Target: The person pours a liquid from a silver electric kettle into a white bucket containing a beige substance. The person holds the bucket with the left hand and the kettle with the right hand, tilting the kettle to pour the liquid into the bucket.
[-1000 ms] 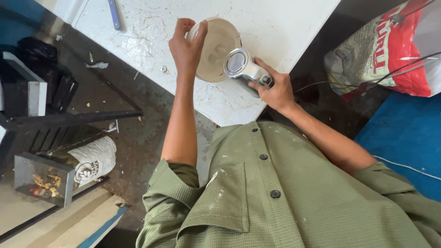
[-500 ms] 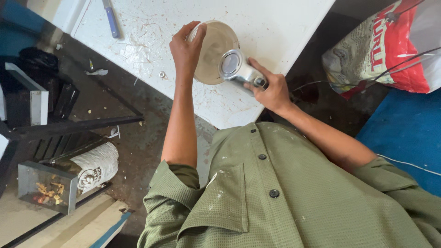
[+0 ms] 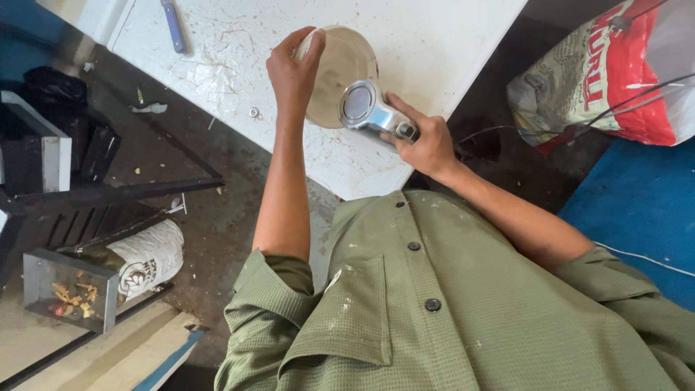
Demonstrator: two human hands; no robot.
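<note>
Since half a second ago little has shifted: both hands have stayed on their things, and the view has only slid slightly. The left hand [image 3: 293, 69] is clenched around the edge of a round tan disc [image 3: 337, 72], holding it tilted on the white, paint-speckled worktop [image 3: 434, 43]. The right hand [image 3: 427, 141] grips the handle of a shiny metal power tool [image 3: 365, 108], whose round head lies against the disc's near edge. A blue-handled tool [image 3: 174, 25] lies on the worktop, well apart. A printed red and white sack [image 3: 608, 80] sits on the floor to the right.
</note>
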